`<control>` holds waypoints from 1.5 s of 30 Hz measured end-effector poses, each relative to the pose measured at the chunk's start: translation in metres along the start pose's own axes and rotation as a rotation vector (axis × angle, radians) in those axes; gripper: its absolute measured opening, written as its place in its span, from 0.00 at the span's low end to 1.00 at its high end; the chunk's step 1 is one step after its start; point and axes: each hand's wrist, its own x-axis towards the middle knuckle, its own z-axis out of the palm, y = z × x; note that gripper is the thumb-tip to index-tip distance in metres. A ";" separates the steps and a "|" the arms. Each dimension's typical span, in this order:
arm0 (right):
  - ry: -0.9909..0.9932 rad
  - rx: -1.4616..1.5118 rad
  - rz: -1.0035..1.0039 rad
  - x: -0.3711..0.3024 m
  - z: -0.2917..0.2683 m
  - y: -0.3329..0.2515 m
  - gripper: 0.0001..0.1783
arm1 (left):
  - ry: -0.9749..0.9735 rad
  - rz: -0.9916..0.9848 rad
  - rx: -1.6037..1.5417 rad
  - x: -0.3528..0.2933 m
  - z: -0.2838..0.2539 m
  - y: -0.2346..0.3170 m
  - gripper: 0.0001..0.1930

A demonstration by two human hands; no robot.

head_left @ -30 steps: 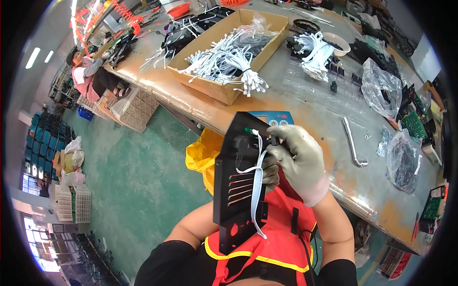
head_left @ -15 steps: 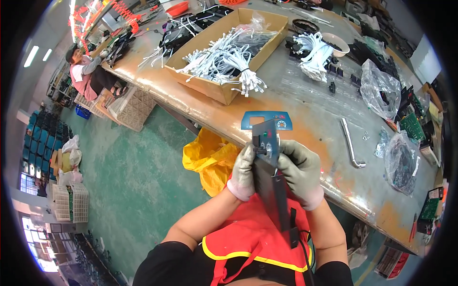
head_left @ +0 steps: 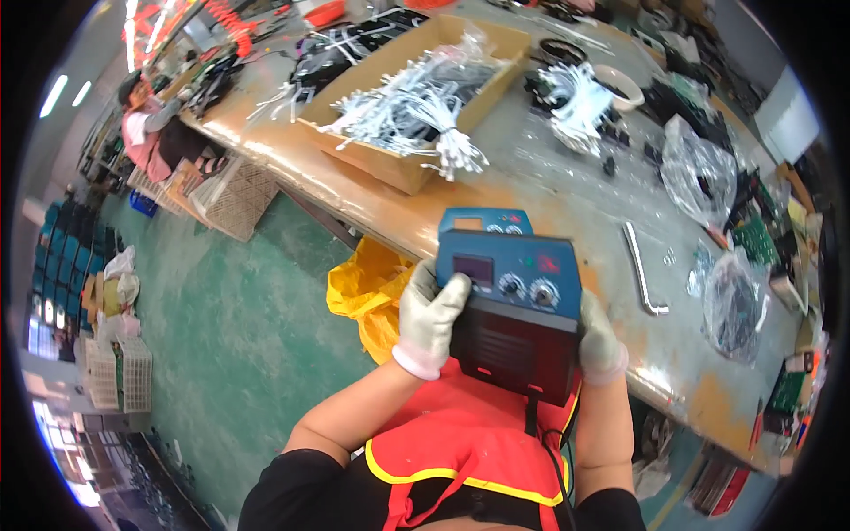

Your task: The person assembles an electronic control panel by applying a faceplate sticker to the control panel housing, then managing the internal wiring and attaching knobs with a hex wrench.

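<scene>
Both gloved hands hold a control box with a blue front panel and a black slotted body. The blue panel carries a small dark display and two knobs, and it faces up toward me. My left hand grips the left side, its thumb on the panel near the display. On the right side my right hand is closed, its fingertips partly hidden by the box. A black strap or cable hangs from the lower edge over my red apron. Just beyond the box, a loose blue faceplate lies on the bench, partly covered.
A cardboard box of bundled white cables stands on the bench. More white cables, clear plastic bags and an L-shaped metal wrench lie to the right. A yellow bag hangs below the bench edge. Another person sits far left.
The box has been turned from edge-on to face-up, so its panel and knobs now show. My hands have moved apart to its two sides.
</scene>
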 end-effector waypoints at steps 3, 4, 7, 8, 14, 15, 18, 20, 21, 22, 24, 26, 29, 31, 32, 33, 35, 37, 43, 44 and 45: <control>0.073 -0.288 0.007 0.002 -0.015 0.017 0.39 | -0.011 0.037 0.010 -0.006 -0.005 0.008 0.21; 0.188 -0.129 0.021 -0.003 -0.054 0.046 0.43 | -0.256 -0.115 -0.151 -0.004 -0.012 0.007 0.25; 0.069 0.015 -0.101 -0.009 -0.066 0.046 0.41 | -0.592 -0.345 -0.195 -0.005 -0.020 0.007 0.29; 0.053 0.190 -0.041 -0.007 -0.043 0.037 0.39 | -0.709 -0.384 -0.386 -0.005 -0.023 -0.001 0.31; 0.024 0.106 0.031 0.016 -0.047 0.055 0.31 | -0.868 -0.391 -0.481 -0.004 -0.047 -0.010 0.34; 0.100 0.135 0.054 0.012 -0.041 0.054 0.31 | -0.865 -0.368 -0.463 -0.002 -0.051 -0.013 0.34; 0.184 0.149 0.092 0.013 -0.045 0.053 0.30 | -0.840 -0.335 -0.482 -0.003 -0.050 -0.017 0.33; 0.188 0.143 0.108 0.013 -0.029 0.046 0.30 | -0.828 -0.303 -0.468 -0.003 -0.053 -0.025 0.32; 0.203 0.169 0.088 0.014 0.008 0.029 0.29 | -0.774 -0.355 -0.485 -0.004 -0.057 -0.028 0.31; 0.234 0.182 0.052 0.012 0.029 0.016 0.28 | -0.745 -0.412 -0.508 -0.004 -0.057 -0.027 0.31; 0.356 -0.169 -0.145 0.019 0.018 0.030 0.27 | -0.677 -0.423 -0.435 -0.004 -0.060 -0.020 0.29; 0.450 -0.509 -0.327 0.015 0.008 0.040 0.26 | -0.580 -0.427 -0.357 -0.009 -0.059 -0.003 0.28; 0.303 -1.208 -0.443 -0.004 0.048 0.003 0.12 | -0.460 -0.260 -0.189 -0.025 -0.040 0.028 0.26; 0.221 -1.444 -0.399 -0.003 0.066 -0.005 0.11 | -0.530 -0.152 0.081 -0.032 -0.035 0.025 0.28; 0.209 -1.503 -0.352 -0.003 0.069 -0.005 0.10 | -0.568 -0.062 0.138 -0.036 -0.029 0.021 0.29; 0.211 -1.501 -0.355 -0.006 0.069 -0.004 0.10 | -0.599 0.082 0.243 -0.040 -0.024 0.020 0.30; 0.236 -1.541 -0.220 -0.015 0.062 -0.003 0.11 | -0.584 0.175 0.305 -0.049 -0.013 0.020 0.33; 0.234 -1.492 -0.247 -0.023 0.059 -0.003 0.12 | -0.596 0.196 0.397 -0.057 -0.006 0.029 0.35; 0.180 -0.781 -0.133 -0.044 0.028 0.010 0.24 | -0.490 0.414 0.627 -0.074 0.021 0.013 0.38; 0.187 -0.779 -0.133 -0.046 0.027 0.013 0.24 | -0.467 0.462 0.649 -0.077 0.028 0.016 0.38; 0.249 -0.650 -0.189 -0.050 0.027 0.016 0.22 | -0.465 0.513 0.767 -0.078 0.032 0.021 0.38</control>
